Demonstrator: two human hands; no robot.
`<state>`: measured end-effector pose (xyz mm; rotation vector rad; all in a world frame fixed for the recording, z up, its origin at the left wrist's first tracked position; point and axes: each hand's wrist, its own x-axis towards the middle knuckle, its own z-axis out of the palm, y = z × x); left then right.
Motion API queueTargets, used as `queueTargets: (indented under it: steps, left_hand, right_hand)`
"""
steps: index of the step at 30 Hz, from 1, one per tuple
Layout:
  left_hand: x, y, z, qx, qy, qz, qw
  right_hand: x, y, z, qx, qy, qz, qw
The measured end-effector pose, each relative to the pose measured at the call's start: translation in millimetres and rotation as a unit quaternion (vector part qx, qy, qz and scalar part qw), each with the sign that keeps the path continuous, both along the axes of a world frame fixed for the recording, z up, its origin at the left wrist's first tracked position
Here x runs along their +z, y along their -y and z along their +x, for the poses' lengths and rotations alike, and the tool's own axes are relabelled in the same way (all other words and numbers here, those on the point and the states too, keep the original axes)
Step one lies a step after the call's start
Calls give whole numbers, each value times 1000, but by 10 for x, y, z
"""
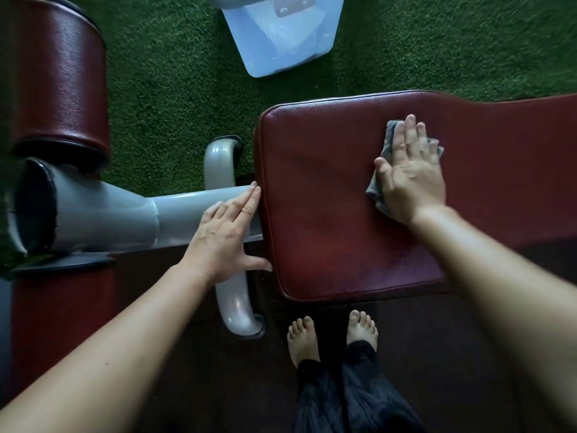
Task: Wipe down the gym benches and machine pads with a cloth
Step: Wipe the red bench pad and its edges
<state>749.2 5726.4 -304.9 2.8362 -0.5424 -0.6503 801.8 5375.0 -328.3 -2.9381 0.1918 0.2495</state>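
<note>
A dark red padded bench [327, 214] fills the middle and right of the head view. My right hand [409, 173] lies flat with straight fingers on a grey cloth [379, 198], pressing it onto the pad's far half. Parts of the cloth show beyond the fingertips and beside the palm. My left hand [226, 235] rests open against the pad's left end, fingers straight along the grey frame tube [125, 214], thumb touching the pad's edge.
A dark red roller pad [59, 76] stands at the upper left on the grey frame. A pale blue plastic container [281, 35] sits on green turf [175, 89] beyond the bench. My bare feet [331, 335] stand on dark flooring just below the pad.
</note>
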Motion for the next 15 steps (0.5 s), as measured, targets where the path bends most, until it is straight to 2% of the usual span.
queueTargets:
  steps: [1,3,6,8,10,13,15]
  left_hand:
    - [2,1,0,2,0,2,1000]
    - [10,2,3,5,-2,2,1000]
    - [10,0,-2,7,5,-1,1000]
    - [16,10,-5,2,2,0,1000]
    - [22,7,-6,1,4,-1,1000]
    - [14,-6,-7,-5,10,-1,1000]
    - [4,-5,-13,-5,11,-5,1000]
  right_hand:
    - [10,-198,-86,-24,0,8,1000]
    - [23,-796,-294,-9,11,35,999]
    - [53,-1507,-708,126,5,88,988]
    - [56,-1294,-832,172,2,82,982]
    - [-7,-716,-818,130,4,42,991]
    - [-35,117,-830,-23,-15,7,1000]
    - [-20,78,-926,-103,-12,22,994]
